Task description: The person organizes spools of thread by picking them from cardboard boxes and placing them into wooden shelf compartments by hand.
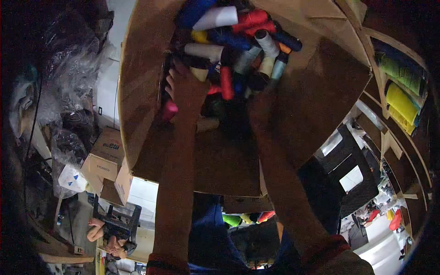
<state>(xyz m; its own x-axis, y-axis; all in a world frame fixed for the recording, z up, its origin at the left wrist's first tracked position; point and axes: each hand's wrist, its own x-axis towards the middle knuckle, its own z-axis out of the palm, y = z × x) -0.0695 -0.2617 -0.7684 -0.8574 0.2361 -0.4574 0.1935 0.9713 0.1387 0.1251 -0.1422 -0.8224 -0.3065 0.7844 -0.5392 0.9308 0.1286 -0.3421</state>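
A large cardboard box [151, 91] opens toward me, with a heap of thread spools lying inside it. Both my arms reach in over its near edge. At the left of the heap is my left hand [185, 85], its fingers apart, against a cream spool [199, 74] and below a beige spool [204, 51]. My right hand [262, 107] is in shadow and blurred, just below a pale blue spool [278, 68]; its fingers cannot be made out. Between the hands stands a red spool [226, 83]. A pink spool [170, 110] lies beside my left wrist.
Wooden shelving with yellow spools [402, 101] curves along the right. Smaller cardboard boxes [104, 158] and clear plastic wrapping [75, 68] are at the left. A person [114, 243] sits at the lower left, near a dark plastic chair [130, 222].
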